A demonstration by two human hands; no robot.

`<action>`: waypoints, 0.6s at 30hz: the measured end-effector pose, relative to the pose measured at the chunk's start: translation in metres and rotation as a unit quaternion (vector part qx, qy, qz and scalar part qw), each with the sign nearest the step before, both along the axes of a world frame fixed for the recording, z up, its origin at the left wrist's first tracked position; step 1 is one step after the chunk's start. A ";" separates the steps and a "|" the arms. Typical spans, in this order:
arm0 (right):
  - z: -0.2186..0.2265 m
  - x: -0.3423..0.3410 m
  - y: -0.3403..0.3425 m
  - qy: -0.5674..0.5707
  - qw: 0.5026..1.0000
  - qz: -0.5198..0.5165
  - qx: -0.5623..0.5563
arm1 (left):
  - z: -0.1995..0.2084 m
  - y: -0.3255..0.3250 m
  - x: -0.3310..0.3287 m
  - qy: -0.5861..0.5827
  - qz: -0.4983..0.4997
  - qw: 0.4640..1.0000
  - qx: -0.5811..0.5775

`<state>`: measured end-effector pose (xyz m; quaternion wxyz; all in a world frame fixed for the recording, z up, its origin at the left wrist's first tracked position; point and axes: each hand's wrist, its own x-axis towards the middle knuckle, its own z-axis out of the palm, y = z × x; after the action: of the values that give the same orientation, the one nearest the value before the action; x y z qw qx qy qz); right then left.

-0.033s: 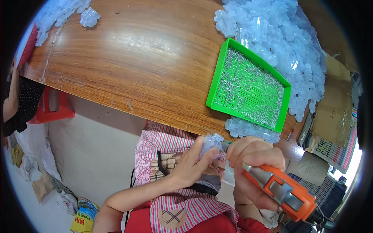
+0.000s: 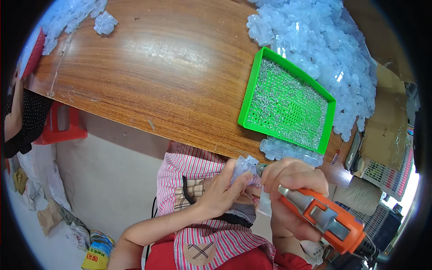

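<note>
Over my lap, my left hand [image 2: 221, 191] pinches a small clear plastic part [image 2: 245, 168] between thumb and fingers. My right hand [image 2: 294, 191] is wrapped around an orange and grey electric screwdriver [image 2: 330, 220]. The tool's front end points left at the plastic part and meets its right side; my fingers partly hide the tip, so a screw there cannot be made out. Just beyond my hands, a green perforated tray [image 2: 246, 105] full of small silver screws [image 2: 274, 85] rests on the wooden table [image 2: 171, 81]. Several clear plastic parts [image 2: 290, 152] lie along the tray's near side.
A large heap of clear plastic parts [image 2: 315, 40] covers the table's right side. One lone part [image 2: 105, 23] sits far left near another heap [image 2: 67, 18]. A co-worker's arm [image 2: 15, 105] shows at the left edge, by a red stool [image 2: 60, 126]. Cardboard [image 2: 384, 117] stands at right.
Almost nothing differs. The view has shifted very slightly; both hands keep their grip, and the screwdriver stays against the plastic part.
</note>
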<state>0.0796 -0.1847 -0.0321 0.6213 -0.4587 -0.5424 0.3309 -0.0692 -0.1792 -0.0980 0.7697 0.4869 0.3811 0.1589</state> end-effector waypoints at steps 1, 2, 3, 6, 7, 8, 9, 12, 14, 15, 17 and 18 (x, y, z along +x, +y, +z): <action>0.000 0.002 0.003 -0.004 1.000 0.023 0.006 | 0.001 -0.001 0.000 0.008 0.002 1.000 -0.017; 0.002 0.002 0.004 0.046 0.999 0.014 -0.004 | 0.001 0.001 0.000 0.008 0.002 1.000 -0.011; 0.007 0.002 0.003 0.095 0.995 0.003 -0.018 | 0.003 0.002 0.000 0.009 -0.022 0.998 -0.065; 0.038 0.012 0.006 0.136 0.990 -0.011 0.027 | 0.008 0.003 -0.004 -0.005 -0.025 0.992 -0.127; 0.049 0.015 0.004 0.130 0.991 -0.025 0.024 | 0.011 0.003 -0.007 -0.022 -0.002 0.991 -0.136; 0.051 0.016 0.002 0.130 0.991 -0.030 0.024 | 0.015 0.004 -0.009 -0.032 0.011 0.982 -0.185; 0.051 0.018 0.002 0.119 0.991 -0.036 0.042 | 0.019 0.007 -0.010 -0.033 0.004 0.982 -0.184; 0.053 0.024 -0.002 0.120 0.992 -0.024 0.036 | 0.022 0.015 -0.014 -0.088 0.044 0.963 -0.249; 0.045 0.023 -0.004 0.133 0.991 -0.031 0.010 | 0.014 0.013 -0.013 -0.102 0.061 0.960 -0.254; 0.043 0.022 -0.004 0.131 0.991 -0.034 0.013 | 0.011 0.012 -0.013 -0.116 0.076 0.955 -0.262; 0.036 0.019 -0.002 0.131 0.991 -0.033 0.018 | 0.009 0.009 -0.009 -0.120 0.080 0.950 -0.275; 0.034 0.018 -0.001 0.130 0.991 -0.032 0.023 | 0.009 0.006 -0.005 -0.127 0.084 0.945 -0.288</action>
<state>0.0973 -0.1858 0.0024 0.7072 -0.4142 -0.4498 0.3548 -0.0746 -0.1727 -0.0893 0.9030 0.1862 0.3495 0.1665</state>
